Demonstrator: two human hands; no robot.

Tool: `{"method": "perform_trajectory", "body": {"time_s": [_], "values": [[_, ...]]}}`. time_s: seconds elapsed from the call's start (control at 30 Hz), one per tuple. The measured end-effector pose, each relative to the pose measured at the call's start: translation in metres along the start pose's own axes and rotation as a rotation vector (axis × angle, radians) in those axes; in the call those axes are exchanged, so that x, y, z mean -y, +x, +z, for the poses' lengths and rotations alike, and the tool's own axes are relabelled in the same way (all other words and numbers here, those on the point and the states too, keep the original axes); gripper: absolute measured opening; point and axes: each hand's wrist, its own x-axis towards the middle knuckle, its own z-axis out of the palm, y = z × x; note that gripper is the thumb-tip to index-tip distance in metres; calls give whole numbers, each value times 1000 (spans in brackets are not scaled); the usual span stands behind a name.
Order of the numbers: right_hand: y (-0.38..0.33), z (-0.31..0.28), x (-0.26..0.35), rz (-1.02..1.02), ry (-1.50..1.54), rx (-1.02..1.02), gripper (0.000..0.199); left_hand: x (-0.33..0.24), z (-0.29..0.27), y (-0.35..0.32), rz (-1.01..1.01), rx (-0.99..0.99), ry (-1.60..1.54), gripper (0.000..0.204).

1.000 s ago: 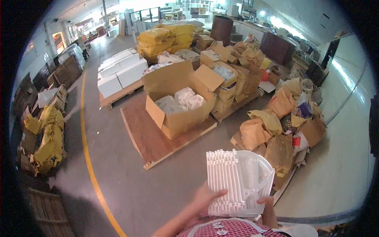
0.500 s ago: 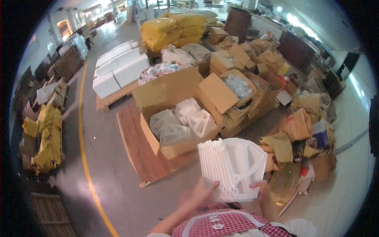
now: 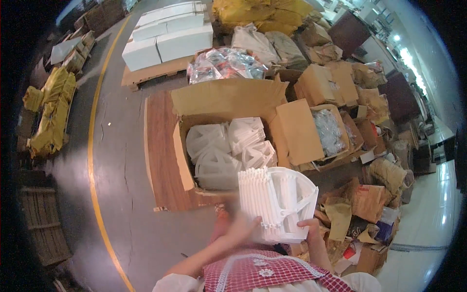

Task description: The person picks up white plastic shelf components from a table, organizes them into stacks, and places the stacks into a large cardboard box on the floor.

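A stack of white plastic fan-shaped frames (image 3: 279, 204) is held between my two hands in front of my body. My left hand (image 3: 245, 228) grips its lower left edge, thumb on the ribbed side; this hand is partly blurred. The lower right corner is in my right hand (image 3: 311, 228), fingers closed around it and partly hidden behind the stack. Just beyond, an open cardboard box (image 3: 219, 100) contains several bundles of similar white frames (image 3: 214, 165). The held stack overlaps the box's near right corner in the picture.
The box stands on a brown wooden board (image 3: 160, 146). To its right, an open carton (image 3: 296, 131) holds clear plastic bags (image 3: 328, 131). Crumpled paper and cartons (image 3: 365, 202) litter the right side. White boxes (image 3: 185, 44) sit on a pallet behind; a yellow line (image 3: 92, 160) runs along the left floor.
My view has tipped down and shifted right, so the box appears closer to the middle. The stack stays in both hands and now appears slightly further left, nearer the box.
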Motion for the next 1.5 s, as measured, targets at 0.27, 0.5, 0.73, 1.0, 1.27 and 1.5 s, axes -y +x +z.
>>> {"method": "perform_trajectory", "body": {"time_s": [0.27, 0.5, 0.73, 1.0, 1.27, 1.5], "values": [[79, -7, 78, 149, -148, -26, 63, -29, 30, 71, -97, -151, 2, 71], [154, -49, 157, 372, -326, 95, 68, -48, 102, 104, -244, -196, -74, 61], [203, -82, 169, 397, -358, 267, 67, -66, 138, 117, -259, -225, -137, 72], [203, -54, 98, 331, -101, 275, 57, -20, 104, 174, -174, -341, -302, 81], [210, -26, 26, 150, 114, 121, 55, -59, 19, 189, -332, -293, 114, 100], [230, -6, -11, 142, 336, -77, 51, -29, -9, 234, -248, -166, 177, 102]]}}
